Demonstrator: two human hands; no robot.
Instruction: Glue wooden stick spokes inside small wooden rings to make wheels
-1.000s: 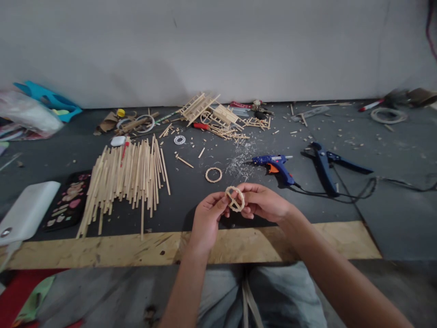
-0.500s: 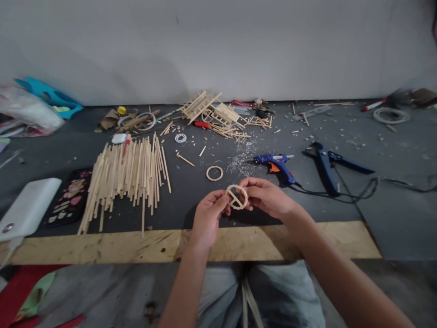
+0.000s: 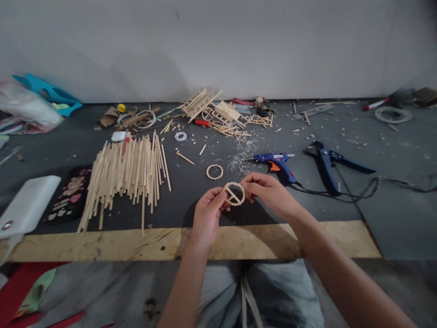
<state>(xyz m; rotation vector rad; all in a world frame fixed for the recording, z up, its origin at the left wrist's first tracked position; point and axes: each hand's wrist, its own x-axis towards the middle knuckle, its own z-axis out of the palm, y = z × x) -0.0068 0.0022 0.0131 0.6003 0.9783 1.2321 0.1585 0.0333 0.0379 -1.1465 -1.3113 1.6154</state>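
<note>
A small wooden ring with a bar across its middle (image 3: 235, 204) is held up over the near part of the dark tabletop. My left hand (image 3: 207, 210) pinches its left rim between thumb and fingers. At the upper right rim, the closed fingertips of my right hand (image 3: 268, 192) grip the same ring. Just beyond lies a second wooden ring (image 3: 215, 178), flat on the table and without a bar. A blue hot glue gun (image 3: 273, 158) with an orange trigger rests to the right, beyond my right hand.
Many thin wooden sticks (image 3: 133, 168) lie at left, beside a phone (image 3: 70, 196) and a white power bank (image 3: 30, 202). Blue-handled cutters (image 3: 326, 171) and a cable are at right. Wooden model parts (image 3: 205, 107) and offcuts sit near the wall.
The barred ring has shifted slightly left and up and turned a little between my hands. My right fingers have moved from its right side toward the upper right rim.
</note>
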